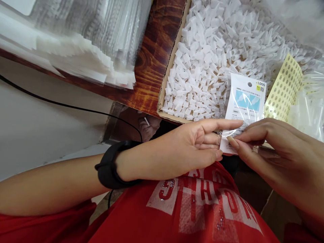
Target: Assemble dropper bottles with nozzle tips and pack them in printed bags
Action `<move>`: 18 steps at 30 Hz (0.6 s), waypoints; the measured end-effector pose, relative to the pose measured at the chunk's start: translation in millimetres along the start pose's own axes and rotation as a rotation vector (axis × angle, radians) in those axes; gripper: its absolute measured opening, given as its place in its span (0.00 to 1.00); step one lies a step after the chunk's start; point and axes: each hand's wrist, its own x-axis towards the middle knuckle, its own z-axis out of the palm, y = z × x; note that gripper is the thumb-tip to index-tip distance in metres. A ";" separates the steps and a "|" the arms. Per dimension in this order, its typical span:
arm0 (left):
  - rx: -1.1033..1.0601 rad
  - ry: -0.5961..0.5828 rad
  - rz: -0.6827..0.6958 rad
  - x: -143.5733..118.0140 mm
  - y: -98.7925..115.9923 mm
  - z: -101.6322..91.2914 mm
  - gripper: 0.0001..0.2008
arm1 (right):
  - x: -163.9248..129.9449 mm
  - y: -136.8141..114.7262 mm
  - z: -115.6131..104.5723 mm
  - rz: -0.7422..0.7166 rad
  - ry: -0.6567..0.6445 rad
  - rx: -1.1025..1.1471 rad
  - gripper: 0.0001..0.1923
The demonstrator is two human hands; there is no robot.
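1. At the far left corner of the bench (154,57), a stack of clear plastic bags (83,44) overhangs the front edge. A black cable (63,105) runs below it toward the black wristband (110,167) on the person's left arm.

2. The left hand (192,145) comes in from the left, just off the bench's front edge. Its grip is closed lightly: the forefinger lies stretched along the lower part of the packet (244,108), the thumb is beneath, and the other fingers are curled in.

3. The packet is a small clear bag with a printed white card inside. It stands nearly upright between the two hands, its bottom edge in their fingers and its top with the hang hole leaning over the cardboard box (172,67). I judge it very light, thin and floppy, with a slick film that slides between fingertips. It is best pinched at a bottom corner or along the edge where the card stiffens it.

4. The box sits at the front edge of the bench, filled with small white plastic caps (202,60).

5. The right hand (275,148) meets the packet from the right, its grip nearly closed, fingertips pinching the lower right edge.

6. Behind it, a yellow sheet of stickers (283,89) leans against the caps, with more clear bags (310,108) at the far right.
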 end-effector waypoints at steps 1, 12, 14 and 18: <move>-0.005 -0.003 0.004 0.3 -0.1 0.0 0.30 | 0.1 0.0 -0.3 0.001 -0.001 -0.001 0.04; -0.027 -0.005 0.004 0.3 -0.3 0.0 0.30 | 2.1 0.4 0.6 0.005 -0.009 -0.003 0.05; -0.020 -0.006 0.007 0.1 -0.4 -0.1 0.30 | 3.2 0.5 0.8 0.005 -0.006 -0.005 0.06; 0.015 0.007 0.015 0.8 -1.0 0.1 0.30 | 4.4 0.8 0.7 0.004 -0.014 0.002 0.06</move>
